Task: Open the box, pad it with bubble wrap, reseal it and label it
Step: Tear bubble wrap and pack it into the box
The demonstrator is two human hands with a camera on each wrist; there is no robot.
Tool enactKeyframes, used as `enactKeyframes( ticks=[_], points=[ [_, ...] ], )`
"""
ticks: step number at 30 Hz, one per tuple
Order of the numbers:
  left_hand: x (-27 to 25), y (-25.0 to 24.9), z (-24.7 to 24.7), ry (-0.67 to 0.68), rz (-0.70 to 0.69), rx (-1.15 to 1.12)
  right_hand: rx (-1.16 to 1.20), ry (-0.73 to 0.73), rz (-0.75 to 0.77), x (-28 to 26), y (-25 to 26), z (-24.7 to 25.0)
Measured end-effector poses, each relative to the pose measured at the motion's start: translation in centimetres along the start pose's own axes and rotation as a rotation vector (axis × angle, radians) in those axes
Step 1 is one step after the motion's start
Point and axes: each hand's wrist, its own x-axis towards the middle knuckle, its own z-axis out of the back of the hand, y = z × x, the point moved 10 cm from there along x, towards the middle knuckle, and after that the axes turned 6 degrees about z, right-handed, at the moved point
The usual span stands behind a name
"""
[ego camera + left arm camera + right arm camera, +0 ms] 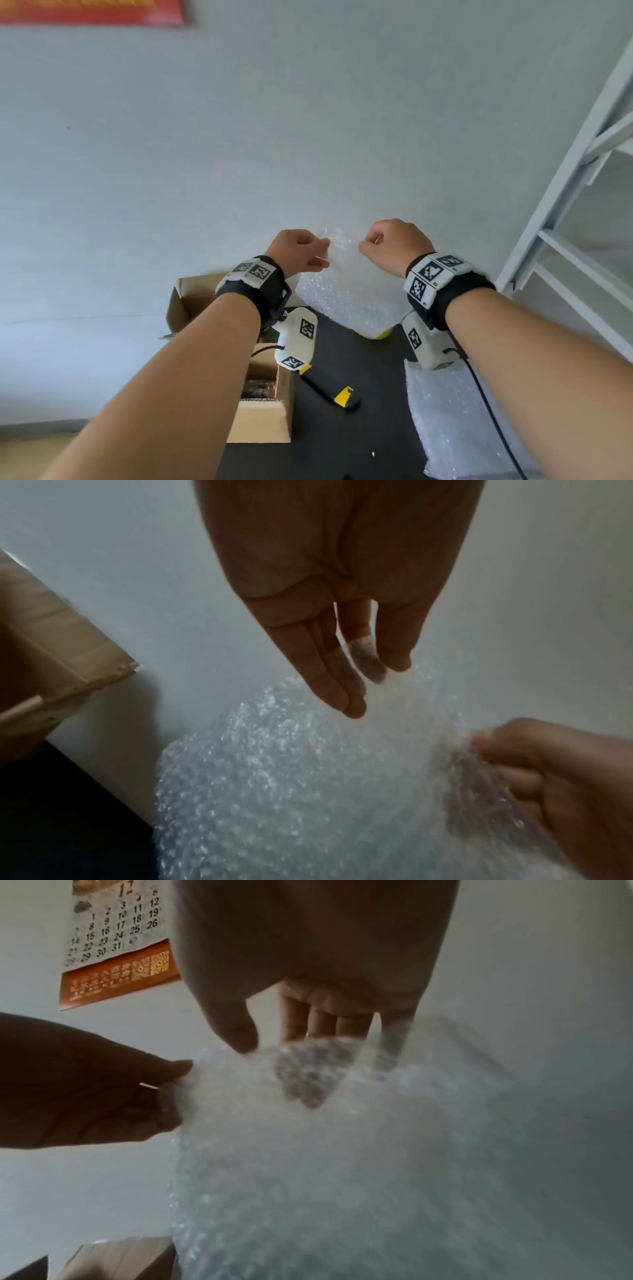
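At the left edge of the black tabletop (342,442) stands the brown cardboard box (263,404), its flaps open and some dark, blurred contents showing inside; one flap stands up at its far side, against the pale grey wall (239,137); just right of the box, on the bare black surface, lies a black-and-yellow utility knife (330,390), pointing toward the near right.

Above the far edge of the tabletop, the left hand (298,251) pinches the upper left edge of a clear sheet of bubble wrap (346,294) between thumb and curled fingers; in the left wrist view its fingers (329,674) reach down along the sheet, a fingertip showing through the plastic; the sheet hangs down between the two hands, raised in front of the wall, its lower end near a small yellow object (376,334) at the far edge that is too hidden to identify.

The right hand (394,245) grips the upper right edge of the same sheet, fingers curled tight and thumb pressed on the plastic; in the right wrist view its fingers (308,1026) show through the wrap.

At the right edge of the tabletop lies a second folded stack of clear bubble wrap (452,421), with a thin black cable (493,421) running across it; beyond it, off the table, stands a white metal shelf frame (582,192).
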Motion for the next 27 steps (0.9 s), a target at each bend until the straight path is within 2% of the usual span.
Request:
enactKeyframes(
  ticks=[4,8,10,12,16,20,25,27],
  points=[
    [-0.8,0.6,6.7,-0.198,0.009,-0.203,0.198,-0.041,-0.022,0.8,1.1,-0.4],
    [-2.3,1.7,11.7,-0.317,0.030,-0.327,0.295,-0.058,0.012,1.7,2.4,-1.7],
    [-3.1,2.1,13.3,-0.362,0.040,-0.334,0.396,-0.082,-0.008,1.8,3.0,-2.1],
    [-4.0,2.2,14.8,-0.433,0.043,-0.298,0.531,-0.040,-0.040,1.8,4.1,-3.2],
    [-5.5,2.5,17.5,-0.562,0.049,-0.174,0.872,0.003,-0.190,1.2,5.4,-5.4],
    [-5.9,1.9,18.9,-0.568,0.024,0.096,0.850,-0.063,-0.117,1.5,6.6,-5.7],
    [-5.8,2.0,19.3,-0.472,0.008,0.006,0.807,-0.037,-0.062,1.7,7.9,-6.3],
    [-5.5,2.0,19.4,-0.392,-0.002,0.078,0.790,0.007,-0.052,1.8,8.0,-6.6]
  ],
)
